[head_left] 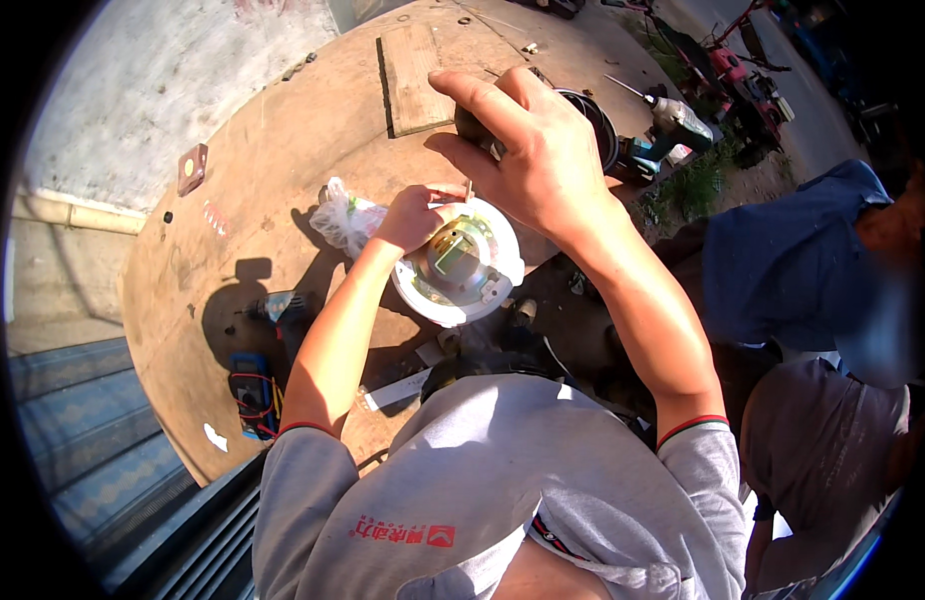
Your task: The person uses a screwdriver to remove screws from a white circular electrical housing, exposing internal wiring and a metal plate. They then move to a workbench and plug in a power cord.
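Left grip (411, 218) pinches white round part (461, 265) rim; right hand (528, 150) above.

Hard sunlight falls from the right, casting sharp dark shadows leftward across the table (283, 170). Fisheye bending curves its edges inside a black rim; the person at right is blurred.

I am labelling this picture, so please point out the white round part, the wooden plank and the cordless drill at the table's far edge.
white round part (435, 297), head view, on its white lower-left rim.
wooden plank (413, 80), head view, on its flat top face.
cordless drill (675, 122), head view, on its pale body.
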### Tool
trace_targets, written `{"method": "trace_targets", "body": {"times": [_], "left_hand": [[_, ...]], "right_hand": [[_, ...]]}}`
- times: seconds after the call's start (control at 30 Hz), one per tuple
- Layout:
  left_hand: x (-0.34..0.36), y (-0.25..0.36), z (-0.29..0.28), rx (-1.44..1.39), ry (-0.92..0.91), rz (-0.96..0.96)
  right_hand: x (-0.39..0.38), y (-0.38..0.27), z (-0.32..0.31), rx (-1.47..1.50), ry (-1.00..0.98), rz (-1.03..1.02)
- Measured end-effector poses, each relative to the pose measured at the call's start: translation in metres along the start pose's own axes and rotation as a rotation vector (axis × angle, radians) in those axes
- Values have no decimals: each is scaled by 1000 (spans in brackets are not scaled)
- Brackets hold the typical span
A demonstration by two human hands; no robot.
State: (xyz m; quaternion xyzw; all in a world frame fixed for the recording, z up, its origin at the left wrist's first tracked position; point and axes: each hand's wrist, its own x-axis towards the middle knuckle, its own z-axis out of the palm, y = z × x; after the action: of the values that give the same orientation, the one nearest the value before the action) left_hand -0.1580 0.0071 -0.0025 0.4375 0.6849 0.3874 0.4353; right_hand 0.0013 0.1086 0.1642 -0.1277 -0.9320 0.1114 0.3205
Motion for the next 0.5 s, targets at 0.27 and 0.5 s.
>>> {"method": "trace_targets", "body": {"times": [0.27,0.5], "left_hand": [[0,6,0,11,-4,3],[-5,17,0,-2,-4,-51]], "right_hand": [[5,1,-6,-12,-119,44],[4,6,0,114,18,-10]]}}
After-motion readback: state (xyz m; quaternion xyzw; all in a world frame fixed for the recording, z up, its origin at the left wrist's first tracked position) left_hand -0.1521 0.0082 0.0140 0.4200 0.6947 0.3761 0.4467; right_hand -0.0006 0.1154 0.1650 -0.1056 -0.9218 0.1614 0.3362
